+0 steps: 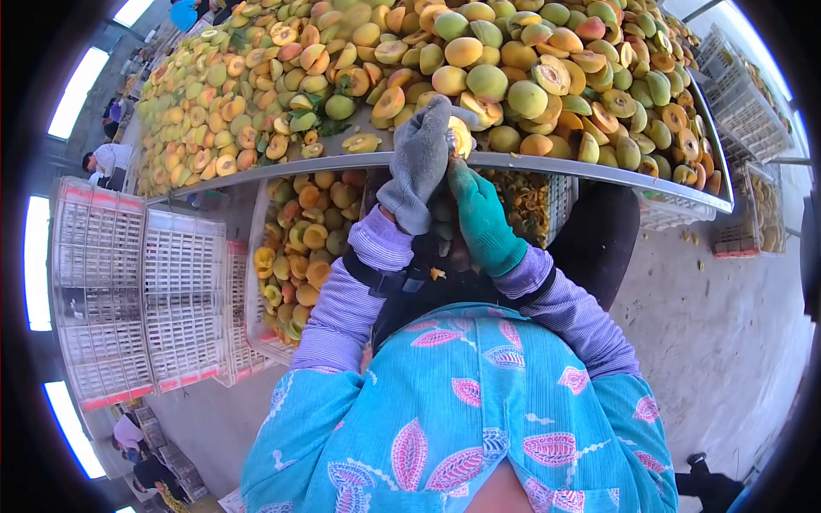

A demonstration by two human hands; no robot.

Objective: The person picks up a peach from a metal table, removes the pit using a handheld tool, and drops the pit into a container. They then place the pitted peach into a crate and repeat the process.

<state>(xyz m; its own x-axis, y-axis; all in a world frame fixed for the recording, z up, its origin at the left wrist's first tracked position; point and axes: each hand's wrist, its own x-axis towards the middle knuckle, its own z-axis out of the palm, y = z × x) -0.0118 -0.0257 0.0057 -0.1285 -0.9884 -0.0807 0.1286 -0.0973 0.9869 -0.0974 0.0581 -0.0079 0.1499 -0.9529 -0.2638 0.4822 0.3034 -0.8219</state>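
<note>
My left hand (417, 167), in a grey glove, is closed around a yellow peach half (460, 137) at the table's near edge. The cut side of the half partly shows. My right hand (484, 218), in a green glove, is closed just below and to the right, its fingertips against the peach half. A small metallic glint shows between the hands, but what the right hand grips is mostly hidden. Right behind the hands, whole and halved peaches (487, 83) lie heaped on the metal-edged table (342, 162).
Below the table, a crate of peaches (304, 248) stands left of my legs, and a crate of brownish scraps (523, 201) sits between them. Stacked white crates (184, 291) rise at the left. More crates (744, 94) stand at the right. Other people (111, 162) are at the far left.
</note>
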